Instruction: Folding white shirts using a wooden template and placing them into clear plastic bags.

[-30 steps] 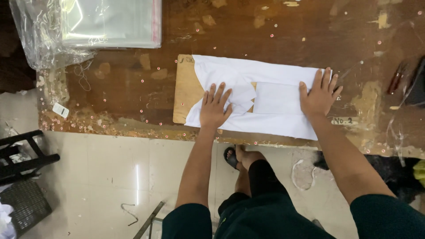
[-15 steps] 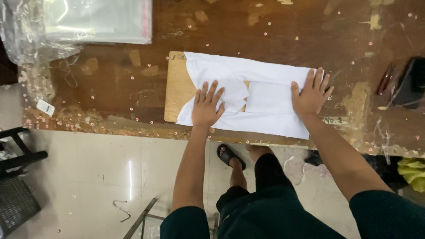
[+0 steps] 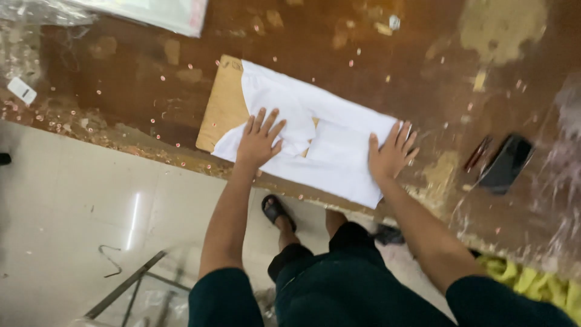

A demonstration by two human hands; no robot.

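We see a clear plastic bag (image 3: 151,12) with a pink edge strip at the table's far edge, well beyond the fingertips of our left hand (image 3: 259,140). A small white tag (image 3: 22,91) lies far out to the left of those fingers. A dark phone (image 3: 505,163), its screen black, rests to the right of our right hand's (image 3: 390,154) fingers, nearby but apart.

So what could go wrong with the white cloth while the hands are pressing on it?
The white cloth lies close to the table's front edge, and its lower corner seems to reach that edge, so it might slide off onto the floor. The left hand and right hand only press flat with spread fingers, so the folds could shift off the brown board. The table looks stained and speckled, which might dirty the cloth.
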